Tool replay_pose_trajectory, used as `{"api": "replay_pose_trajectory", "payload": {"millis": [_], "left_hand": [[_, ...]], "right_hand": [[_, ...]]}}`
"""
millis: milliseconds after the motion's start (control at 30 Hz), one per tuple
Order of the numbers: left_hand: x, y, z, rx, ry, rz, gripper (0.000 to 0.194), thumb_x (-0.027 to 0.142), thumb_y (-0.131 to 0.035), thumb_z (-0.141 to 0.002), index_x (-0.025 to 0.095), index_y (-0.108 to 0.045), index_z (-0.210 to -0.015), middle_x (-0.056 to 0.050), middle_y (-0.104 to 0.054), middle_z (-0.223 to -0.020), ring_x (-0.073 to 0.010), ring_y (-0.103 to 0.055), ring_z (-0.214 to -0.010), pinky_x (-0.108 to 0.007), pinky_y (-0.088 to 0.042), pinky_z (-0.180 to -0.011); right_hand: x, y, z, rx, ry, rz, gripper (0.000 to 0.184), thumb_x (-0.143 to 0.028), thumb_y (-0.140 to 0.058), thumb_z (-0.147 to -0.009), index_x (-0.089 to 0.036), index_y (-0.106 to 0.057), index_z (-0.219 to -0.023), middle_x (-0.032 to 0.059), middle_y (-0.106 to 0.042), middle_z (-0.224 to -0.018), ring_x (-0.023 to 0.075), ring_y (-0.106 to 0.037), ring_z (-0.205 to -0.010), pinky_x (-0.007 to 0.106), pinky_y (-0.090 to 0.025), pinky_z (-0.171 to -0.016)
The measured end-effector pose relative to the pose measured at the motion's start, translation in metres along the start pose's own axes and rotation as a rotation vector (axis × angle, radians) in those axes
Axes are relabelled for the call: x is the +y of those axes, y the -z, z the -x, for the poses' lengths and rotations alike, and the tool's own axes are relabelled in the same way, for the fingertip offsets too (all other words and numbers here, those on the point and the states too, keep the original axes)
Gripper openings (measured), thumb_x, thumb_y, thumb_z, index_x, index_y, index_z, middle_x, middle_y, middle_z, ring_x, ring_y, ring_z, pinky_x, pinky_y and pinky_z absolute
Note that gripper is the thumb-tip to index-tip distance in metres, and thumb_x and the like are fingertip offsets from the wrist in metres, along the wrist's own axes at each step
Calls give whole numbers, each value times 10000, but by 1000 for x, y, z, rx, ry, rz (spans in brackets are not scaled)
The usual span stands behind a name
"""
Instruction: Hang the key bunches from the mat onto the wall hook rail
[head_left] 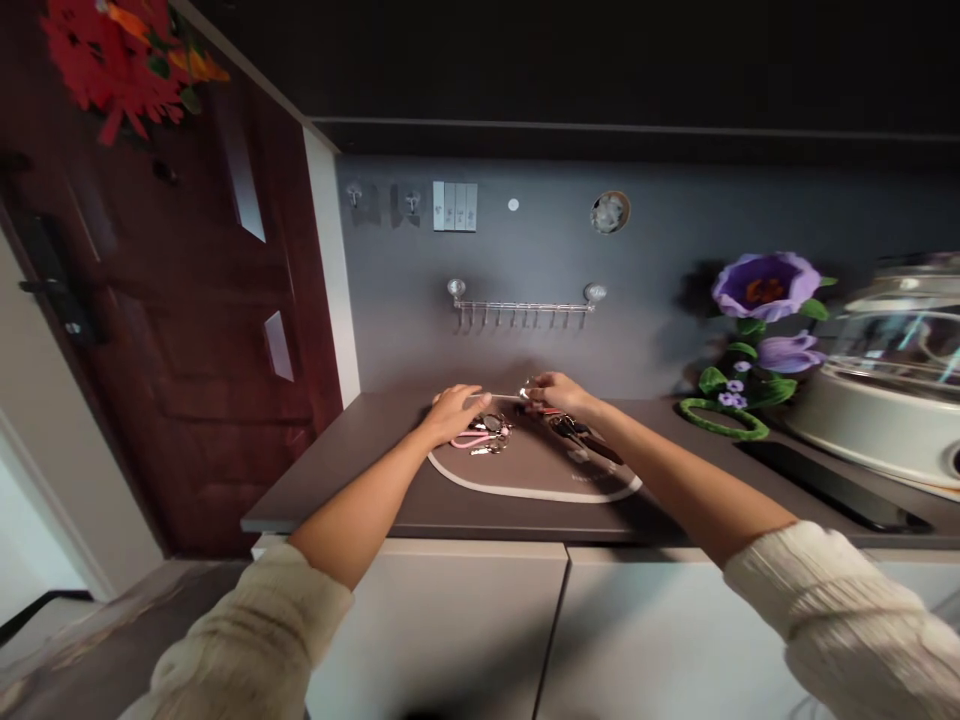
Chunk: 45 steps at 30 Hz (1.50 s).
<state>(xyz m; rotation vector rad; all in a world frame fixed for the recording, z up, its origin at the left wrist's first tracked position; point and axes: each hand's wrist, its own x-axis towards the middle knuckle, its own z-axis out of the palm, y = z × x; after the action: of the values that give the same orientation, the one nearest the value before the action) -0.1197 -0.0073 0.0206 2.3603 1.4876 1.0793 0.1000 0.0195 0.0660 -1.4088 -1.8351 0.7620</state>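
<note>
My left hand [454, 412] rests low over the left part of a brown placemat [532, 480] with a pale rim, its fingers stretched out and apart. Just beside it lies a bunch of keys [489, 440] with a pink strap [469, 438]. My right hand [561, 393], at the far side of the mat, has its fingers closed on a small shiny metal thing [526, 388], whose exact kind I cannot make out. Below that hand lies another bunch of keys [566, 428] with dark parts, partly covered by my right forearm.
On the wall behind, a clear rail with hooks [525, 307] hangs above the mat. Purple flowers [766, 287], a dark phone-like slab [832, 485] and a white appliance [870, 415] occupy the counter's right. A dark red door [217, 400] is at left.
</note>
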Motion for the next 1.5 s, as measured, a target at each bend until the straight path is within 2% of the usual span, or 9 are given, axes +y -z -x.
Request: {"api": "replay_pose_trajectory", "payload": {"millis": [133,233,400,500,600,733,867,1333,1500], "left_hand": [[9,9,5,171,76,255,404,496,-416,-786,162,-604,-915,-71,-601,-1004,-180,-529,-957,-299,-375,-877],[21,15,11,192,111,450,274,416,-532,-729,152,-553,-800,-30,-588,-814,-137,-534,-785,-263,-401,-760],[44,25,18,-188,135,712,364,367,-697,-582,161,-449,-749,52,-469,-621,-61,-440,-546,-193,-327,-522],[55,28,19,-411,114,833,416,392,-726,-559,162,-395,-662,72,-394,-532,-32,-354,-449,-180,-235,-447],[59,23,21,-467,151,998,487,548,-606,-645,172,-311,-549,82,-269,-439,-18,-232,-376,-190,-168,-404],[50,8,27,-362,278,1178,612,755,-296,-665,192,-168,-461,72,-137,-360,-30,-150,-325,-205,-106,-365],[37,-5,34,-313,355,1249,643,811,-181,-616,196,-135,-435,61,-121,-331,-36,-131,-308,-211,-82,-353],[37,-8,36,-264,366,1201,659,827,-187,-593,192,-138,-423,63,-119,-334,-31,-136,-289,-206,-83,-348],[38,-8,34,-234,307,1147,600,731,-349,-677,184,-224,-464,75,-159,-357,-32,-146,-312,-199,-93,-357]], "right_hand": [[-6,20,19,-1,97,284,193,-321,-641,-656,-135,-647,-707,73,-655,-731,170,-571,-689,256,-424,-653],[-15,31,29,-99,159,266,203,-337,-652,-635,-135,-647,-639,66,-634,-634,169,-552,-613,266,-411,-590],[-29,32,57,-617,113,-17,275,-293,-713,-555,-133,-643,-766,41,-639,-700,136,-558,-619,238,-429,-570],[-35,26,72,-779,42,-153,326,-328,-726,-559,-122,-617,-788,53,-632,-746,121,-557,-627,222,-424,-558],[-27,13,75,-732,36,-387,387,-514,-595,-675,-136,-528,-626,6,-528,-543,74,-451,-473,193,-349,-447],[-1,-7,68,-627,6,-677,585,-717,-248,-730,-194,-238,-467,-74,-208,-377,43,-164,-339,184,-165,-341],[18,-18,68,-566,-3,-766,605,-752,-122,-709,-206,-166,-452,-70,-143,-359,53,-127,-332,196,-135,-340],[21,-21,73,-465,29,-745,641,-782,-134,-673,-194,-184,-423,-66,-145,-362,51,-152,-320,193,-140,-344],[21,-21,70,-483,61,-768,621,-744,-202,-715,-189,-251,-441,-68,-169,-352,49,-152,-321,190,-132,-346]]}}
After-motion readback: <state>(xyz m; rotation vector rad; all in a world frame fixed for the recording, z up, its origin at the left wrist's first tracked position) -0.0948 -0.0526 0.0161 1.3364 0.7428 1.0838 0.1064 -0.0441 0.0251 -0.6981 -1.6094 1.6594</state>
